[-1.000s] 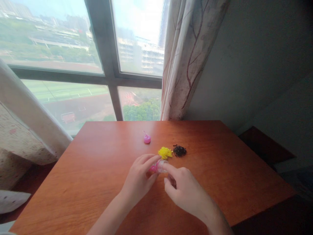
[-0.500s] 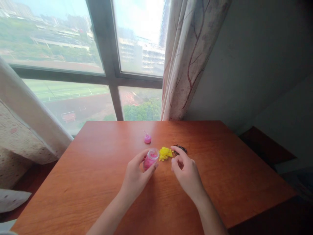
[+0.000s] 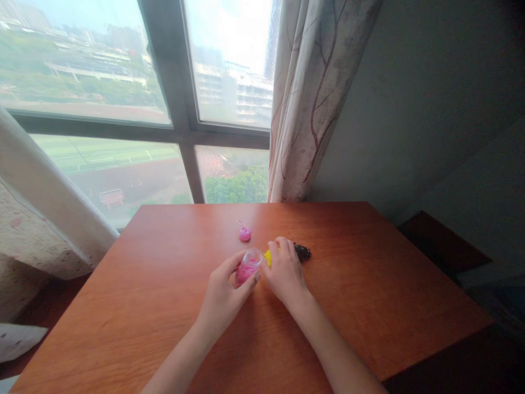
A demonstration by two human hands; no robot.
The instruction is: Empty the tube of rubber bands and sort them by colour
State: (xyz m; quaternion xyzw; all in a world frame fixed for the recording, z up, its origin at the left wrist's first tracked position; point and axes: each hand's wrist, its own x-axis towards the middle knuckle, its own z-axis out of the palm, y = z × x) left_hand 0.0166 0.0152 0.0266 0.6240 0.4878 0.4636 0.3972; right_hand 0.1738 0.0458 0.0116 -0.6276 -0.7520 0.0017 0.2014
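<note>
My left hand [image 3: 223,293] grips a small clear jar [image 3: 247,265] holding pink bits, tilted with its open mouth up and to the right. My right hand [image 3: 285,271] lies over a pile of small yellow bands [image 3: 268,256], fingers curled down onto it and hiding most of it. Whether the fingers have pinched any bands I cannot make out. A pile of small black bands [image 3: 302,251] lies just right of that hand. A pink lid [image 3: 245,233] rests on the wooden table [image 3: 369,284] beyond the jar.
The table stands against a large window [image 3: 102,98], with a patterned curtain [image 3: 315,93] at the back right and another curtain [image 3: 36,219] at the left. A grey wall [image 3: 430,109] runs along the right, with a dark lower surface [image 3: 443,246] beside the table.
My right hand left the jar, reached out toward the black pile, then settled onto the yellow pile. My left hand tipped the jar more upright and shifted it slightly left.
</note>
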